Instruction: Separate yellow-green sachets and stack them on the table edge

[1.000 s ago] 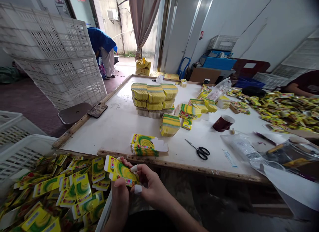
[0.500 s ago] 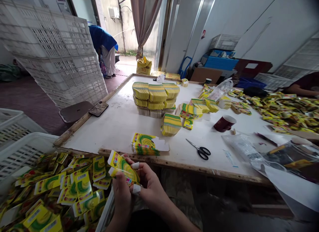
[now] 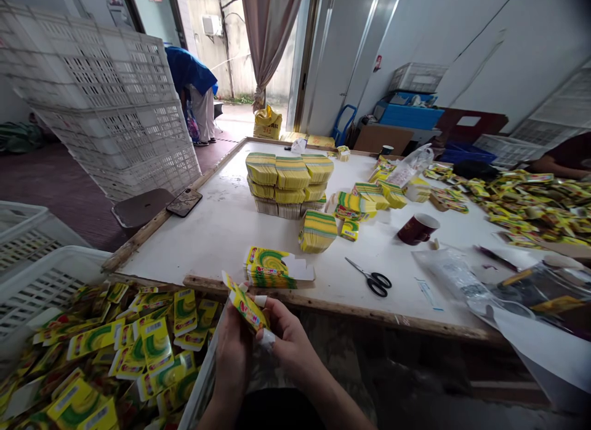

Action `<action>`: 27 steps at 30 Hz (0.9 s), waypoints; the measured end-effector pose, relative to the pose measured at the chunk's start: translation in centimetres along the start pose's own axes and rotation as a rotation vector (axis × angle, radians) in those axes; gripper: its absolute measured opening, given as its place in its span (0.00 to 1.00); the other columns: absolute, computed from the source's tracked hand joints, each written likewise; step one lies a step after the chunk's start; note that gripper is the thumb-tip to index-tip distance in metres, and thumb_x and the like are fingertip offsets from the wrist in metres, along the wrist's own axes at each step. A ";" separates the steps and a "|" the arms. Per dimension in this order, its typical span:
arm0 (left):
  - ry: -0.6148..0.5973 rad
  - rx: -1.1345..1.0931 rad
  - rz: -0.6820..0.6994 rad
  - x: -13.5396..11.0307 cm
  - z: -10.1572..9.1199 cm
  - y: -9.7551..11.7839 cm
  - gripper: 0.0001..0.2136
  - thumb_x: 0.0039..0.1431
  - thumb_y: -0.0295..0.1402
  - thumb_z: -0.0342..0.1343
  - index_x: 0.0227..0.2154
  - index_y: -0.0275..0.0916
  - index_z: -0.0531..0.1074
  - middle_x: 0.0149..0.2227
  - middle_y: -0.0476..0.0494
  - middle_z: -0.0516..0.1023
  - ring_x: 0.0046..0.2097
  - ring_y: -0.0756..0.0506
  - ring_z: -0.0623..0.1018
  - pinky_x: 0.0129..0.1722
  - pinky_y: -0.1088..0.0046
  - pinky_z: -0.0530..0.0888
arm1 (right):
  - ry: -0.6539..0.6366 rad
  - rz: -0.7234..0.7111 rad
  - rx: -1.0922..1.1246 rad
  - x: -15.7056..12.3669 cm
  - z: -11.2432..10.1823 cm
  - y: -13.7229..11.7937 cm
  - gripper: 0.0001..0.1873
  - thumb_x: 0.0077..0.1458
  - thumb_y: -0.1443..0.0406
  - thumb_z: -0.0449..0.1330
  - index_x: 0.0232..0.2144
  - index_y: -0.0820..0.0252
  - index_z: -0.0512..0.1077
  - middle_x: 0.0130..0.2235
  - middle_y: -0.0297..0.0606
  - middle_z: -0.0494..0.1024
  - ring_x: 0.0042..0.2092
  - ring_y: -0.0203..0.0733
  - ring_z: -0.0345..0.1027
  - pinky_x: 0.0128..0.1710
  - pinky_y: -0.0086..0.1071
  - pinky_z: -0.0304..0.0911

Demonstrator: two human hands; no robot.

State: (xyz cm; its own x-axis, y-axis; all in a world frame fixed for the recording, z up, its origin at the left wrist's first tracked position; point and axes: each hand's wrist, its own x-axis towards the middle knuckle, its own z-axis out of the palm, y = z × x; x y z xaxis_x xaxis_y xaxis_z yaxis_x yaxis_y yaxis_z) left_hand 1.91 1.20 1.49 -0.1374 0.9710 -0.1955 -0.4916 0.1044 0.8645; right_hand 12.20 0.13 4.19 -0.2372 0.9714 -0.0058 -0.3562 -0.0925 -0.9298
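Observation:
Both my hands hold one flat yellow-and-green carton (image 3: 243, 302) just below the table's near edge. My left hand (image 3: 233, 350) grips it from underneath, and my right hand (image 3: 282, 337), with white tape on two fingertips, pinches its right end. The carton is tilted almost edge-on to me. Directly beyond it on the white table (image 3: 217, 233) lies a small stack of the same flat cartons (image 3: 270, 267). A white plastic crate (image 3: 64, 276) at my left is full of loose cartons (image 3: 129, 350).
Bundled carton stacks (image 3: 289, 180) stand mid-table, with scissors (image 3: 372, 279) and a dark red mug (image 3: 415, 228) to the right. A phone (image 3: 183, 202) lies at the left edge. Loose cartons (image 3: 526, 202) cover the far right, by another person's arm (image 3: 561, 162). Someone in blue (image 3: 191, 91) bends beside stacked white crates (image 3: 106, 103).
My hands have risen and shifted right toward the table edge, and the carton has turned from face-up to nearly edge-on.

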 end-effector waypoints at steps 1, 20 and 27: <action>-0.019 -0.080 -0.051 0.1 0.2 0.0 0.22 0.61 0.50 0.48 0.52 0.44 0.70 0.48 0.44 0.78 0.55 0.43 0.73 0.54 0.68 0.70 | 0.010 0.009 0.007 0.0 -0.1 0.0 0.26 0.47 0.64 0.66 0.50 0.56 0.68 0.46 0.39 0.77 0.49 0.47 0.70 0.51 0.39 0.62; 0.169 -0.322 -0.007 -0.2 0.6 -0.3 0.15 0.43 0.41 0.68 0.34 0.40 0.79 0.32 0.49 0.83 0.32 0.50 0.80 0.34 0.80 0.75 | 0.055 -0.010 0.024 -0.3 -0.5 0.1 0.17 0.51 0.60 0.66 0.45 0.51 0.76 0.44 0.35 0.80 0.46 0.45 0.72 0.53 0.39 0.62; 0.201 -0.294 -0.037 0.1 0.0 -0.4 0.13 0.41 0.41 0.69 0.27 0.39 0.79 0.28 0.50 0.83 0.29 0.51 0.79 0.34 0.79 0.75 | 0.159 -0.047 -0.017 -0.1 -0.8 1.1 0.13 0.52 0.60 0.64 0.41 0.54 0.77 0.39 0.35 0.80 0.41 0.41 0.72 0.46 0.32 0.65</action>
State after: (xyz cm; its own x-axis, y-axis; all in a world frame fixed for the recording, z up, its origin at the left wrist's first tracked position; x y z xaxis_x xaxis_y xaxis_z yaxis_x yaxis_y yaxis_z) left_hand 2.10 1.28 1.09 -0.2667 0.9032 -0.3362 -0.7221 0.0438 0.6904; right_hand 12.55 0.15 2.87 -0.0738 0.9971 -0.0193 -0.3478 -0.0438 -0.9365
